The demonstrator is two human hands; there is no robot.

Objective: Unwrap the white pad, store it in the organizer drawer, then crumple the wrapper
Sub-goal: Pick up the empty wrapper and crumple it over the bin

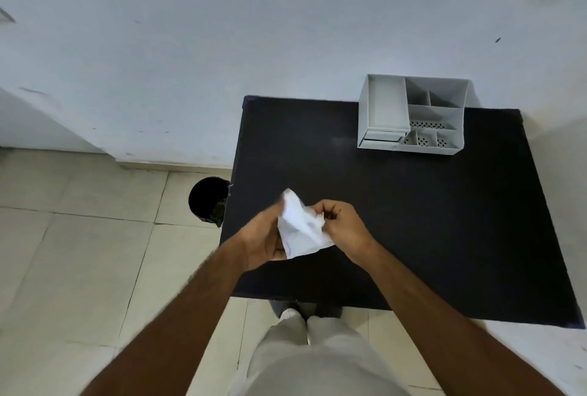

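Head view, single frame. Both hands were over the near-left part of the black surface (413,221), held above it. Left hand (265,238) cupped the left side of a white wrapper (300,227), its fingers (274,208) curled around the back of it and blurred. Right hand (344,224) had its fingers (324,208) closed in a pinch on the wrapper's crumpled right edge. So both hands were closed on the wrapper, which sat between them, partly bunched up with one corner sticking up at the top.

Writing: a thin blue line or mark ran along the wrapper's lower left edge; no letters or brand could be read, too small and soft. Could not tell whether the white pad was inside the wrapper.

Grey organizer (413,116) stood at the far right of the surface against the wall (222,46), well apart from the hands. It had several open compartments on top, some with perforated floors, and a small drawer (381,138) at its front left, which seemed slightly pulled out. No label visible on it.

A black bin (206,198) stood on the tiled floor (79,252) just beside the left edge of the surface. Light trousers (317,364) and a shoe tip showed at the bottom of the frame.
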